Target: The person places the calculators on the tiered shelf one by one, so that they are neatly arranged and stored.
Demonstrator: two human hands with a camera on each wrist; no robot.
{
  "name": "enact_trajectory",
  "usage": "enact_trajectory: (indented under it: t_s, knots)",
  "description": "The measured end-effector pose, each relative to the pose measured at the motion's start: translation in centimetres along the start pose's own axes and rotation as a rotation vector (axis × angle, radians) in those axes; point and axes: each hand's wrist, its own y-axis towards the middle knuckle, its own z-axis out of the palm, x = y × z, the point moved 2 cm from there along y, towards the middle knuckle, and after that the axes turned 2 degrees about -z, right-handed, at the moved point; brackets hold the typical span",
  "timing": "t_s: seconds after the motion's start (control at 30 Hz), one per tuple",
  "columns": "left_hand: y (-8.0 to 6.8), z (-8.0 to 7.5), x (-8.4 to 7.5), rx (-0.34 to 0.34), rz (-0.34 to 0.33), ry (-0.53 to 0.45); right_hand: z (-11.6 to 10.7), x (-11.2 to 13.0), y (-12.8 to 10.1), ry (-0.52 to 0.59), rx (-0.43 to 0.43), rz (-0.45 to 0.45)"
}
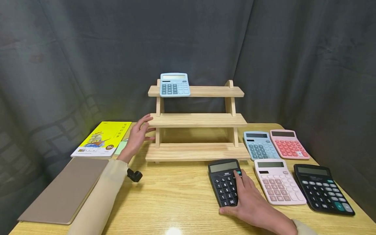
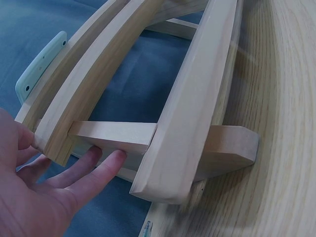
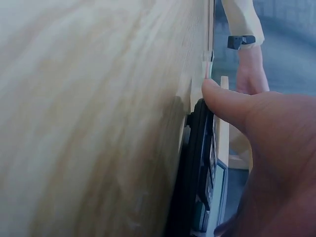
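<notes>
My right hand holds a black calculator in front of the rack. Its thumb lies at the near edge and its fingers at the right side. In the right wrist view, the calculator shows edge-on, close over the wooden table. My left hand is at the left end of a three-tier wooden rack, its fingers extended at the middle shelf. From the left wrist view, the fingers reach beneath that shelf's end, beside the side support. A light blue calculator leans at the top shelf's left.
Right of the rack lie a blue calculator, a coral pink one, a pale pink one and another black one. A yellow book and a brown notebook lie at left. Dark curtain hangs behind.
</notes>
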Motion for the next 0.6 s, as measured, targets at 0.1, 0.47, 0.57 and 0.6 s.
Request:
enact_trajectory:
  t_s: [0.1,0.47,0.57,0.6]
  knots:
    - [0.02,-0.12,0.09,0.005,0.003,-0.005,0.03,0.07,0.04,0.022,0.004,0.004]
    - [-0.03,-0.14,0.03,0.007,0.009,-0.01,-0.02,0.41,0.27,0.061,-0.032,0.033]
    - [-0.05,-0.08,-0.02,0.006,0.012,-0.011,-0.24,0.51,0.12,0.068,-0.035,0.04]
    - [-0.05,-0.07,-0.03,0.007,0.012,-0.013,-0.33,0.54,0.05,0.068,-0.041,0.041]
